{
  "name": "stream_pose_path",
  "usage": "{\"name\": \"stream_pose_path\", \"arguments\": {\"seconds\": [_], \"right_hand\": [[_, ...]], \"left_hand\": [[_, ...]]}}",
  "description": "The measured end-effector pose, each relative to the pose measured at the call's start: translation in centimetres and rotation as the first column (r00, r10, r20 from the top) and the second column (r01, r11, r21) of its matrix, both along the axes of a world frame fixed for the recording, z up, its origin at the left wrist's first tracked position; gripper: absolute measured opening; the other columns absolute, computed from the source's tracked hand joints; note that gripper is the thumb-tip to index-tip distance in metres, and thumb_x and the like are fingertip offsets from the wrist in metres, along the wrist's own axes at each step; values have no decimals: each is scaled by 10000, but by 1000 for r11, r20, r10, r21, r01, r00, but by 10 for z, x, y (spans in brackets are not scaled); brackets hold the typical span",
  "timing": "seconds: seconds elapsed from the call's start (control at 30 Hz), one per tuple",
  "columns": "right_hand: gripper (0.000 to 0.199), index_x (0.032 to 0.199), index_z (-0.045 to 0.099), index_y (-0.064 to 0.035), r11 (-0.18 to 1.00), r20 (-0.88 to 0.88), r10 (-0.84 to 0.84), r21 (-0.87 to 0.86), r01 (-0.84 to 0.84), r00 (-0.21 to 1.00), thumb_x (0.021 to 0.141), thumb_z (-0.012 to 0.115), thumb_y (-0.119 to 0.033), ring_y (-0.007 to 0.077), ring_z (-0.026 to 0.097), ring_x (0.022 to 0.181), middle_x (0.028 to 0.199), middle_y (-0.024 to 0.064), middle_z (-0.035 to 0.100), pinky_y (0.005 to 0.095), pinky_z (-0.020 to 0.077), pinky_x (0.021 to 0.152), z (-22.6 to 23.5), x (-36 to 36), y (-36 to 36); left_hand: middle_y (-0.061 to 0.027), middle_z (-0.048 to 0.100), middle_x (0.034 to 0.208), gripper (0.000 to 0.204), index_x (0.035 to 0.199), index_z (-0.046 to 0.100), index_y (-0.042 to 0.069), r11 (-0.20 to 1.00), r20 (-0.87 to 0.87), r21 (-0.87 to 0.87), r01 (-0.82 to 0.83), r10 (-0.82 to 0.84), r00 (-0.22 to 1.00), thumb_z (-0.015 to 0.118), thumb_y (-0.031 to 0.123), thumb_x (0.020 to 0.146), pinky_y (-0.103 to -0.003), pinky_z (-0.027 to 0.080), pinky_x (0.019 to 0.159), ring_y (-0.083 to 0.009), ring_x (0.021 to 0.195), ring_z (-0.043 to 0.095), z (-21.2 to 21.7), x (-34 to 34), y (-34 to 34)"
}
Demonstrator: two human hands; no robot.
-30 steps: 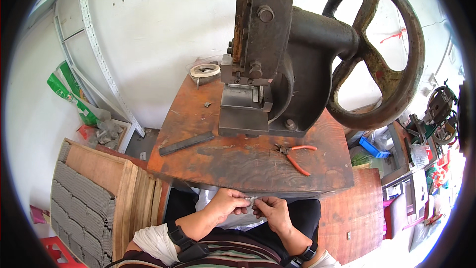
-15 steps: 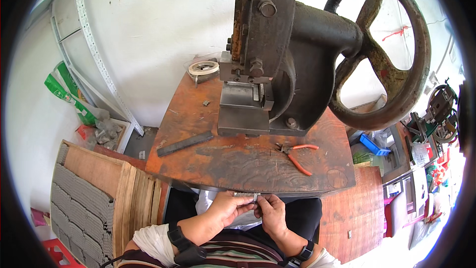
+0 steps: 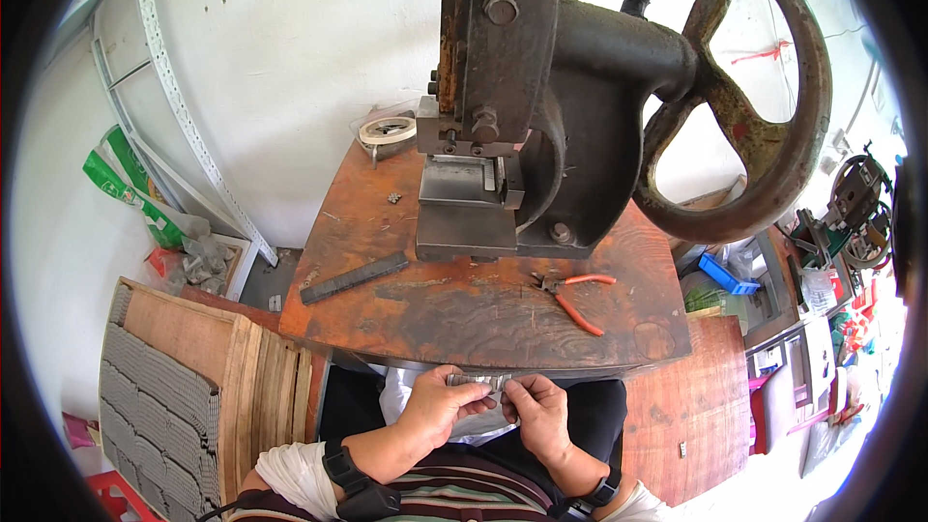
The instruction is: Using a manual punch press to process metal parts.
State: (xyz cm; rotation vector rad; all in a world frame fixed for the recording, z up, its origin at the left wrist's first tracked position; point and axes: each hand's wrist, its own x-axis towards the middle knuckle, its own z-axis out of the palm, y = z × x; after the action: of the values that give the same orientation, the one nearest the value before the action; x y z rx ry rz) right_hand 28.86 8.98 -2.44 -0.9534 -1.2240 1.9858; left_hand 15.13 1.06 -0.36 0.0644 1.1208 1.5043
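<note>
Lengthwise, the grey strip (image 3: 468,380) runs left to right, gripped by fingers (image 3: 472,392) of the left hand (image 3: 435,409) and right hand (image 3: 542,412).

The small narrow metal strip (image 3: 471,380) is silvery grey, and the broad wooden surface (image 3: 454,321) is reddish brown with dark blotches. The metal pliers (image 3: 578,315) have orange-red handles, the heavy iron press (image 3: 601,135) is blackish grey, and the striped cloth garment (image 3: 464,485) mixes maroon, green and cream.

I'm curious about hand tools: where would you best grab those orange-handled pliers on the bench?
Probably by the orange handles, coming from the right and near side: they splay that way, one slanting toward the bench's near edge, while the jaws point left.
</note>
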Motion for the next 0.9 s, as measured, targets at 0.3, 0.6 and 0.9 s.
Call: {"name": "stream_pose_path", "arguments": {"seconds": [0.3,0.6,0.9], "right_hand": [[100,848,601,23,995,-191,28,-91,-46,981,906,580,-56,114,513,544,702,68,596,226,399,476,19,4,6],[117,912,636,29,983,-20,138,121,-134,990,898,618,-86,84,538,590,736,56,619,212,425,506,38,-1,21],[192,932,643,19,432,330,-32,856,-284,944,745,673,48,160,612,770,891,64,657,258,495,715,34,-35,79]], "left_hand": [[-144,658,846,157,928,566,-31,992,-31,126,19,-15,999,666,-11,809,-291,531,643,-234,735,673,13,-4,-3],[-96,658,816,172,970,638,-42,963,-350,222,154,-69,934,686,14,815,-255,506,609,-162,687,645,33,-14,10],[-140,678,767,168,881,681,13,977,-987,145,158,153,-43,714,109,747,-327,514,602,-239,652,660,26,-46,40]]}}
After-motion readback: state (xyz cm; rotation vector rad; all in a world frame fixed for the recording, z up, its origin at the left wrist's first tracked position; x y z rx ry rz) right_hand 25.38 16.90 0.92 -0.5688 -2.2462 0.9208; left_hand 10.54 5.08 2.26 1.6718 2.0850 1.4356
